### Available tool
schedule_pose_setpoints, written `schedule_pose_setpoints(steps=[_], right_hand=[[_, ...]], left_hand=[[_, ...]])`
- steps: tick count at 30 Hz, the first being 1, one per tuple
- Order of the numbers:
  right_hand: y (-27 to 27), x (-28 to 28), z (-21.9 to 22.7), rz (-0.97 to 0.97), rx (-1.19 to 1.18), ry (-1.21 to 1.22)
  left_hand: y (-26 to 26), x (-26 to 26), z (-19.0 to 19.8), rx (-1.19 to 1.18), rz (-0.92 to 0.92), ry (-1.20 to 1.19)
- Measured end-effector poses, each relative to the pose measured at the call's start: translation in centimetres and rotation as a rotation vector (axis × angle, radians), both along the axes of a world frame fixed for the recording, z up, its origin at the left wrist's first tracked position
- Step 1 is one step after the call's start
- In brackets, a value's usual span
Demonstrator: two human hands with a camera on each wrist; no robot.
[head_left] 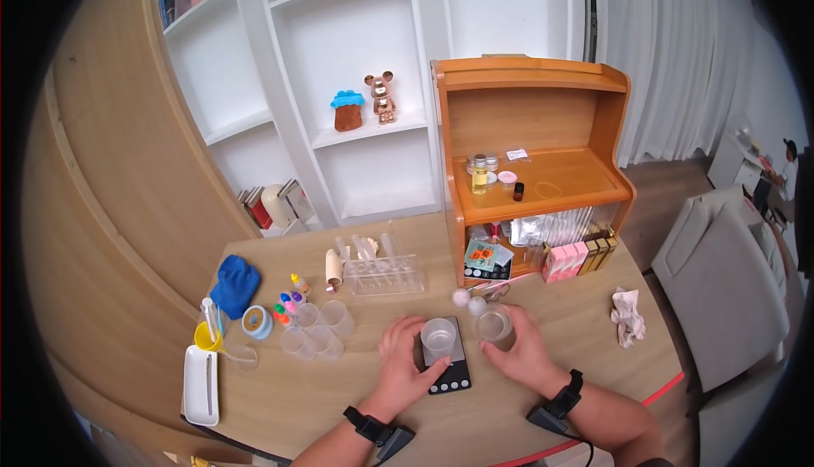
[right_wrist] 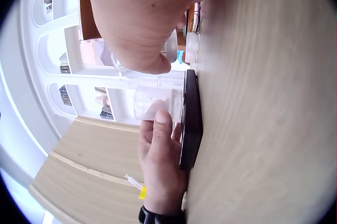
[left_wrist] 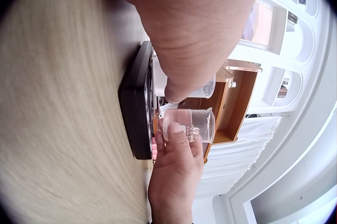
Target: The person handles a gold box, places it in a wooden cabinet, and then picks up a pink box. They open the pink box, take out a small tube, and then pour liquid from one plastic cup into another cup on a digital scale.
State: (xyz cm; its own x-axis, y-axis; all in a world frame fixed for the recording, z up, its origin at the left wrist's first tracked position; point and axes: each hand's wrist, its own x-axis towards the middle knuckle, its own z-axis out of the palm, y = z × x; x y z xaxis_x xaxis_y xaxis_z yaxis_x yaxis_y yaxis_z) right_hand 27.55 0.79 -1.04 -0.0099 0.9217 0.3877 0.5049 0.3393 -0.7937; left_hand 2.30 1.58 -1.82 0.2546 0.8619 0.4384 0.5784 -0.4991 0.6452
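Observation:
A black scale lies on the table with a clear plastic cup on its plate. The left hand curls its fingers and thumb round that cup; in the right wrist view the same cup stands upright by the scale's face, thumb against its side. To the right of the scale, the right hand grips a glass beaker. White print shows on the beaker in the left wrist view, with clear liquid inside.
Several empty cups, small colour bottles and a tape roll stand left. Behind are a test-tube rack and a wooden shelf unit. A white tray lies far left, a crumpled cloth far right.

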Motion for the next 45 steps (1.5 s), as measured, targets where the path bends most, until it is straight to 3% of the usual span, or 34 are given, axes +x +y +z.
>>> schedule_pose_setpoints(steps=[8,15,26,45], right_hand=[[0.0,-0.2,0.8,0.037,0.191,-0.19],[-0.4,-0.8,0.0,-0.037,0.113,-0.078],[-0.2,-0.5,1.0,0.009,0.306,-0.192],[-0.6,-0.7,1.6,0.001,0.326,-0.277]], left_hand=[[-0.1,0.0,0.1,0.014,-0.012,-0.021],[-0.1,0.0,0.1,-0.002,-0.003,-0.023],[-0.1,0.0,0.2,-0.011,-0.006,-0.016],[-0.1,0.0,0.1,-0.003,-0.009,-0.006]])
